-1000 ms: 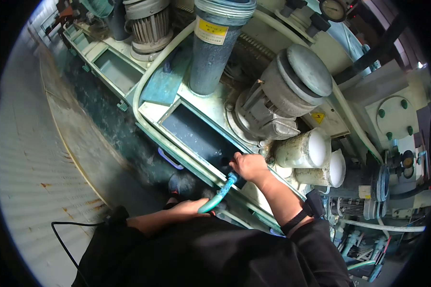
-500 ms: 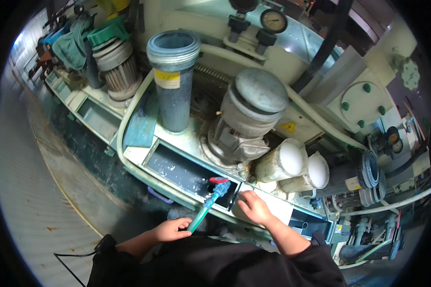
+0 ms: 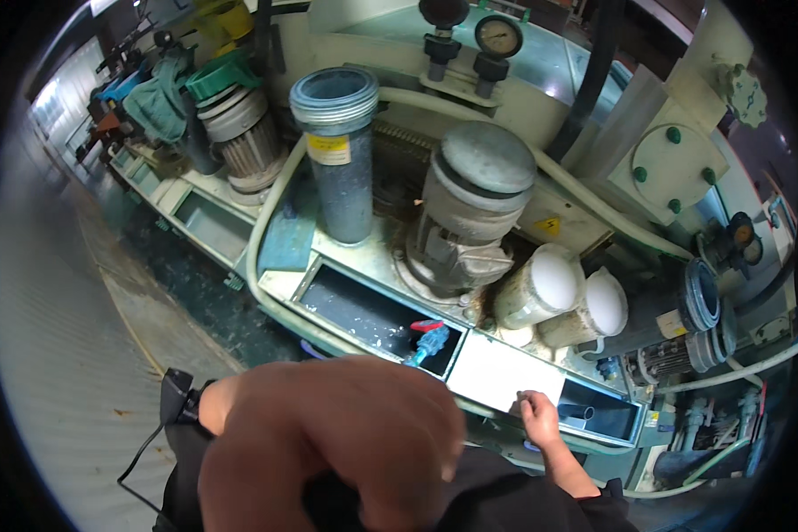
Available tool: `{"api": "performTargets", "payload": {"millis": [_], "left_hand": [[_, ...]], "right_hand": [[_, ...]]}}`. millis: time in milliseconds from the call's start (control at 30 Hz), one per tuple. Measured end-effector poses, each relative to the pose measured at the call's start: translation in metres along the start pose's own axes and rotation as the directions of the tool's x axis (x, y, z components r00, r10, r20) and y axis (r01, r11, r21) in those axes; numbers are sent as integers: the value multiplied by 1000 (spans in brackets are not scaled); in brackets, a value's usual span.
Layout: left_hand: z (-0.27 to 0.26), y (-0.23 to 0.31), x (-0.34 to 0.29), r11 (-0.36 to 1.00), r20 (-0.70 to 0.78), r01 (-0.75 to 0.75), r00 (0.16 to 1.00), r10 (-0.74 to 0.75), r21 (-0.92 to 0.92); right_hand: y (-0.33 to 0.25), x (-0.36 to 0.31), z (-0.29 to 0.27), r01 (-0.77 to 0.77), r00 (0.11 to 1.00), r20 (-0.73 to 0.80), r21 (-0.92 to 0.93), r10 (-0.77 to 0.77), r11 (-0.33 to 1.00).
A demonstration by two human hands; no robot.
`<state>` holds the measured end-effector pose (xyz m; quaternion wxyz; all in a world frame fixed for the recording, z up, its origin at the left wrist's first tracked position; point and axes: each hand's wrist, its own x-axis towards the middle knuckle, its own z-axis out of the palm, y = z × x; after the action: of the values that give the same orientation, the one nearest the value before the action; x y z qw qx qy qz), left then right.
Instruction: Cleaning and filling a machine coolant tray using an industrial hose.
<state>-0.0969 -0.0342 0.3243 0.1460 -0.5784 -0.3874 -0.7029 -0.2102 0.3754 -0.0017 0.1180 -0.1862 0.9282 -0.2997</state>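
A blurred left hand point(image 3: 355, 417) looms lower centre, below a red-handled valve point(image 3: 431, 343); right hand point(image 3: 540, 417), lower right, by a white panel point(image 3: 498, 368).

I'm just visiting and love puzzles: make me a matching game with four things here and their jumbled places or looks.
Things
1. left hand
2. right hand
3. blue valve
4. upright grey pipe

Places or looks
A. bears a yellow-and-white label
B. blurred, close to the camera
C. has a red handle
D. by the near edge of the white panel

Pairs: 1-B; 2-D; 3-C; 4-A
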Motion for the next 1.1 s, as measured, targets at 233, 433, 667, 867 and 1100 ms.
{"api": "performTargets", "payload": {"millis": [233,433,667,867,1100], "left_hand": [[14,-3,13,995,14,75,997,-74,-65],[25,-12,13,992,-7,110,994,-111,-66],[31,-16,9,991,-29,114,993,-116,-76],[34,-16,8,990,-29,114,993,-117,-77],[36,-18,6,990,-27,119,992,-121,-79]], "right_hand": [[-4,-3,2,65,997,-38,-2,-65,998],[6,-3,7,7,1000,-16,70,-6,998],[-2,-3,6,36,999,-2,1,-36,999],[-13,-4,7,33,999,6,46,-34,998],[-19,-5,7,56,998,-21,56,-54,997]]}}
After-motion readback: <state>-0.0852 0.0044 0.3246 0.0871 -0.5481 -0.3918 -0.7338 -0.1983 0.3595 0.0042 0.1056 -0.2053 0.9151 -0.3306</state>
